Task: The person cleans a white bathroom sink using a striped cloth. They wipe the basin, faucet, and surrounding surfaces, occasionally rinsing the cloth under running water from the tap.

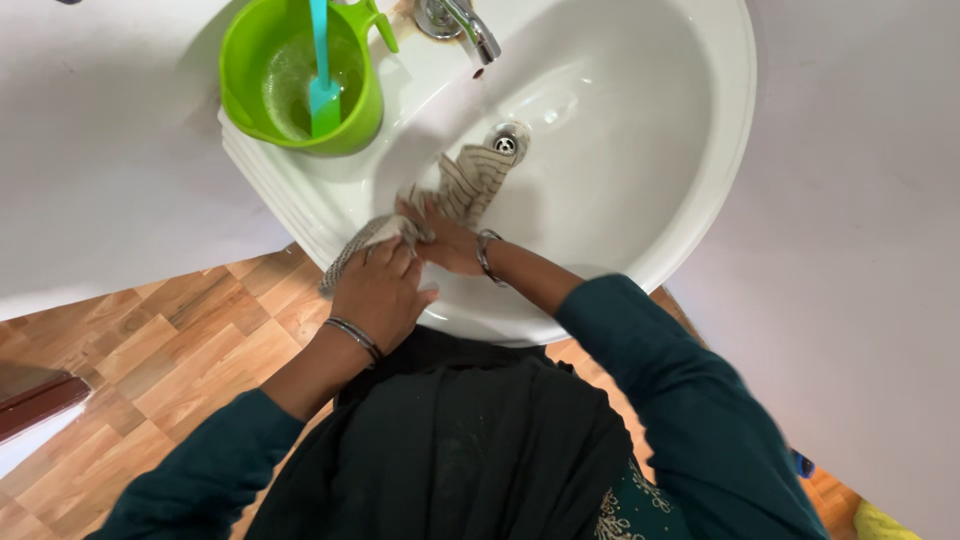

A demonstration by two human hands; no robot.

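Over the white sink (690, 180), I see both hands working a striped cloth (470, 185) in the near part of the basin. Left hand (378, 290) sits at the front rim, fingers curled shut around the cloth's near end, which hangs over the rim edge. Right hand (448, 243) lies just beside it, touching it, fingers closed on the cloth's middle. Each wrist carries thin bangles.

No packages, labels or signs visible in this view.

Cloth's long axis runs diagonally, from the near-left rim up toward the drain (507, 144); its far end points at the drain and lies right against it.

Around: a green plastic jug (300, 75) stands on the sink's far-left ledge, with soapy water inside and a blue-handled tool (322, 70) standing in it. A metal tap (465, 25) sits at the back, spout over the basin, well apart from the hands. Wood-pattern floor (150, 360) below left. Nothing blocks my sight of the cloth except the two hands covering its near part.
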